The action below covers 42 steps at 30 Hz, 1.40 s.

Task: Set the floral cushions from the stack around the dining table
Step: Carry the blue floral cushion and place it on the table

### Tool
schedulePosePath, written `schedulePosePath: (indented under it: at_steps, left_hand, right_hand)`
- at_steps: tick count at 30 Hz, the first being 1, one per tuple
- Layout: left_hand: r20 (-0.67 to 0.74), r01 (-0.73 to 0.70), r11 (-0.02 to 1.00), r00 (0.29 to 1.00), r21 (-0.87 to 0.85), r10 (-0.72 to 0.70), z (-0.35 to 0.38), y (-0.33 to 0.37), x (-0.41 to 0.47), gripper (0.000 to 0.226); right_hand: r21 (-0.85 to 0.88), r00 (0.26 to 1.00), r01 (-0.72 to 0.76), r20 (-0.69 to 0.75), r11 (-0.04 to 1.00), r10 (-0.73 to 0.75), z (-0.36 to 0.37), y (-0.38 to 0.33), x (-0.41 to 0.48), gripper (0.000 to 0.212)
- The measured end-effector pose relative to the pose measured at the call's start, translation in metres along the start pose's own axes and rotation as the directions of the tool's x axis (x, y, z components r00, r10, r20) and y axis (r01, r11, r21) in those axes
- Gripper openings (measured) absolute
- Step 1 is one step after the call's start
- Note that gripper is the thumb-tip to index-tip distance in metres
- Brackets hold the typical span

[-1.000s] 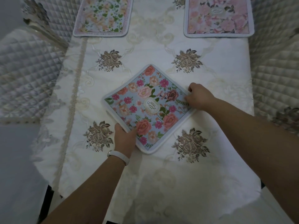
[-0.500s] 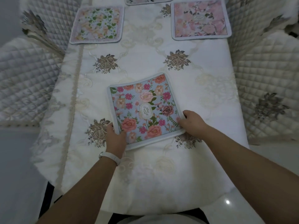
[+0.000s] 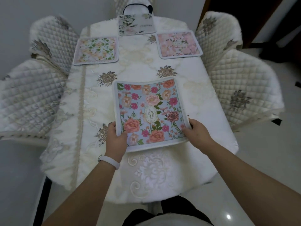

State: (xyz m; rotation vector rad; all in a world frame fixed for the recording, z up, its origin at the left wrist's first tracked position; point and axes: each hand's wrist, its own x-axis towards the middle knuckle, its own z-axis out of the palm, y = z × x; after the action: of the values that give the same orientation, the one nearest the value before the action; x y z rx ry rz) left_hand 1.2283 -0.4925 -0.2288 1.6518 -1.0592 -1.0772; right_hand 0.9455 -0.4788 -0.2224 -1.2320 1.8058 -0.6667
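White embroidered tablecloth (image 3: pixel 146 168) shows all round the blue rose-printed square cushion (image 3: pixel 146 111) at frame centre; left hand (image 3: pixel 115 139) and right hand (image 3: pixel 197 132) pinch its lower corners, fingers hidden underneath; top-centre grey leafy cushion (image 3: pixel 136 25) blurred

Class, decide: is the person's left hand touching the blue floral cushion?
Touching. The head view shows the left hand gripping the blue floral cushion at its near left edge, thumb on top of the border.

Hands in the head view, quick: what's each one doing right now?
Left hand: holding the blue floral cushion by its near left corner.
Right hand: holding the same cushion by its near right corner.
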Motion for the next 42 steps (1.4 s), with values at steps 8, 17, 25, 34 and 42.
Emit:
schedulePosePath:
  at_steps: [8,17,25,34,42]
  left_hand:
    - [0.124,-0.051,0.999,0.991,-0.016,0.053,0.036,0.028,-0.035,0.034]
    - [0.215,-0.091,0.996,0.973,0.025,0.083,0.140,0.060,-0.080,0.033]
    - [0.311,-0.120,0.993,0.944,0.012,0.110,0.311,0.108,-0.149,0.030]
    - [0.395,-0.187,0.978,0.895,-0.095,0.209,0.445,0.150,-0.208,0.031]
    - [0.422,-0.219,0.969,0.872,-0.118,0.249,0.500,0.182,-0.171,0.040]
  right_hand:
    - [0.119,0.983,-0.075,-0.158,0.990,0.094,-0.044,0.016,-0.047,0.017]
    - [0.287,0.954,-0.060,-0.265,0.956,0.140,-0.143,0.084,-0.076,0.014]
    - [0.322,0.909,-0.025,-0.388,0.946,0.156,-0.305,0.167,-0.094,0.010]
    - [0.406,0.859,0.029,-0.478,0.914,0.185,-0.432,0.235,-0.112,0.005]
    - [0.504,0.893,0.061,-0.414,0.862,0.179,-0.485,0.244,-0.066,0.024]
